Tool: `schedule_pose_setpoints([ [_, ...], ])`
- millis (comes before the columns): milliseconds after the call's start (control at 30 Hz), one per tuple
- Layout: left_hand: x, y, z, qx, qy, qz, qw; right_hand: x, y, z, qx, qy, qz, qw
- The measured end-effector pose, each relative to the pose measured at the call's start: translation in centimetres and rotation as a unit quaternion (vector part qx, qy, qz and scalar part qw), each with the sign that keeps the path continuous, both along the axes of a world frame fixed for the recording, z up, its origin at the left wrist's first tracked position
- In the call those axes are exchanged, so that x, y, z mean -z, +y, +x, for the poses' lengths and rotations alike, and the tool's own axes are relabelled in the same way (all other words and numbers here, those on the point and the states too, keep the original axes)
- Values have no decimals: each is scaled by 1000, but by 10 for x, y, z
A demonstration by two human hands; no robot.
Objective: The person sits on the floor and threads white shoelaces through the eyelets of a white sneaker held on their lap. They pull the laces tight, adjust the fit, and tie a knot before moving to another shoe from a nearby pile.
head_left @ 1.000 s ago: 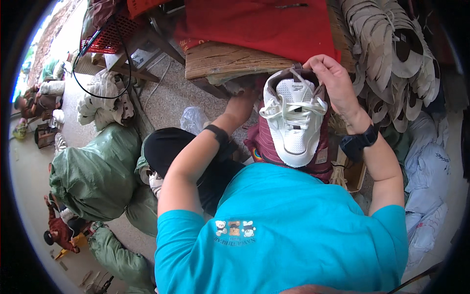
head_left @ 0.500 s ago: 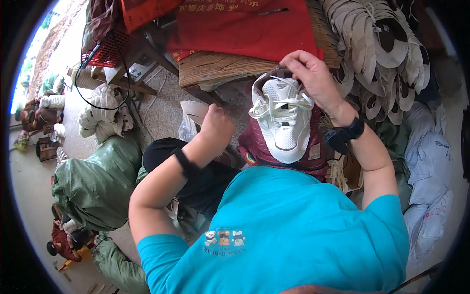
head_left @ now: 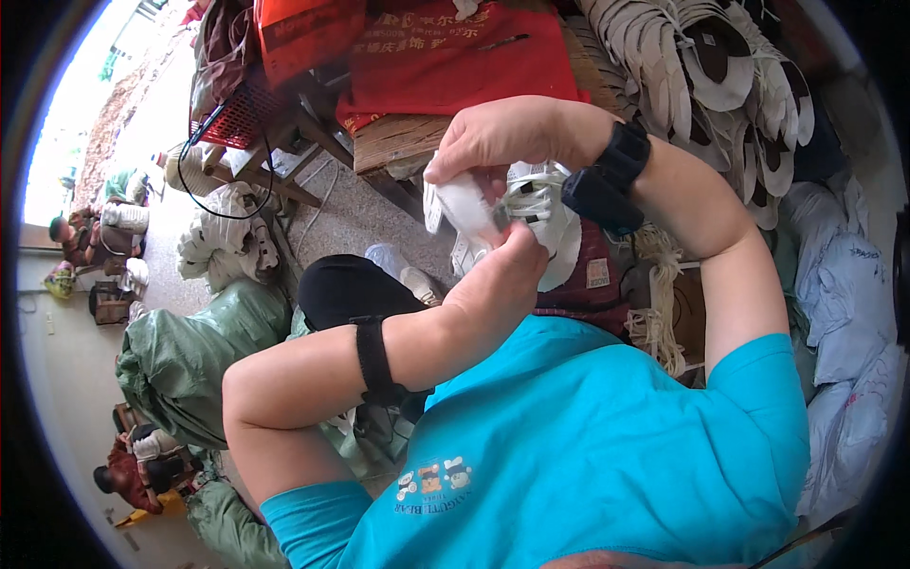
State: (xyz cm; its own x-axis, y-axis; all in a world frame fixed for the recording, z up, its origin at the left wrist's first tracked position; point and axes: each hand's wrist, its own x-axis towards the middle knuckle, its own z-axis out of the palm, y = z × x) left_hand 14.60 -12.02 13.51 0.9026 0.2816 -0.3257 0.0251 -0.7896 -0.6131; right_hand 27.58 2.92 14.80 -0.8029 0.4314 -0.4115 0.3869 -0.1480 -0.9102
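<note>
My right hand (head_left: pixel 493 142) reaches across above my lap, fingertips pinching the far end of a white shoe piece (head_left: pixel 469 207). At its near end, my left hand (head_left: pixel 507 270) has its fingers closed on the same piece. It looks like part of a sneaker upper, but the hands cover much of it. Beside and partly behind the hands lies a white sneaker upper (head_left: pixel 559 242) with white laces, resting on the maroon cloth (head_left: pixel 597 294) over my lap. Its heel end is hidden by my right hand and wrist.
A wooden bench (head_left: pixel 398 142) draped with a red bag (head_left: pixel 445 71) stands ahead. White shoe uppers (head_left: pixel 664 76) hang in a row at the right, above pale sacks (head_left: pixel 839 303). Green sacks (head_left: pixel 199 351) stand at the left; pale cords (head_left: pixel 654 322) hang beside my right thigh.
My left hand has moved right and my right hand left, so both meet over the lap. A white shoe piece is now held between them, partly covering the laced upper.
</note>
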Motion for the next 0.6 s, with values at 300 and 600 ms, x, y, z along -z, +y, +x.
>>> schedule_pose_setpoints([
  [300, 4, -18, -37, -99, -521, -167, 831, 6, -75, 105, 246, 243, 54, 937],
  [600, 102, 53, -14, -271, -780, -441, 351, 77, -190, 78, 425, 282, -217, 832],
])
